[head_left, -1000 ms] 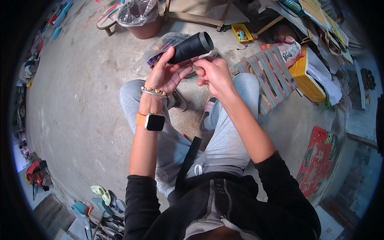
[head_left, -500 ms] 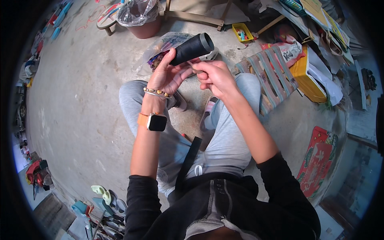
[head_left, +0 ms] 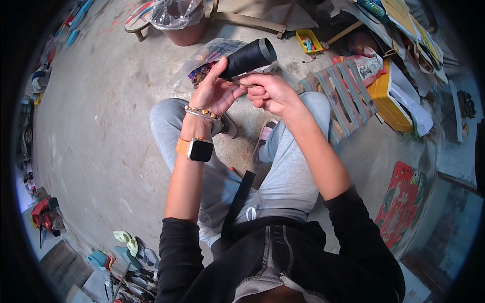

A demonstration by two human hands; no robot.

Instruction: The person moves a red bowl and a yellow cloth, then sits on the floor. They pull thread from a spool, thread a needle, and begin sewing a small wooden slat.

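My left hand (head_left: 212, 93) grips a black tube (head_left: 247, 58) with a grey rim at its open end, tilted up to the right. Just right of it, my right hand (head_left: 273, 96) is closed in a pinch on something thin that I cannot make out, under the tube and next to my left fingers. Behind my hands a clear plastic bag (head_left: 184, 76) lies on the floor with a dark purple, bunched item (head_left: 199, 73) in it. Below my hands are my bent knees in grey trousers (head_left: 288, 182) and a black strap (head_left: 237, 197).
A lined bin (head_left: 184, 30), a low stool (head_left: 136, 25) and a wooden frame (head_left: 247, 21) stand behind. Right are a yellow tray (head_left: 313, 38), a striped woven seat (head_left: 338, 101), a yellow box (head_left: 384, 101) and a red mat (head_left: 394, 207). Slippers (head_left: 131, 245) and clutter line the left.
Both hands and the tube have shifted slightly up and to the right. The grips look much the same.
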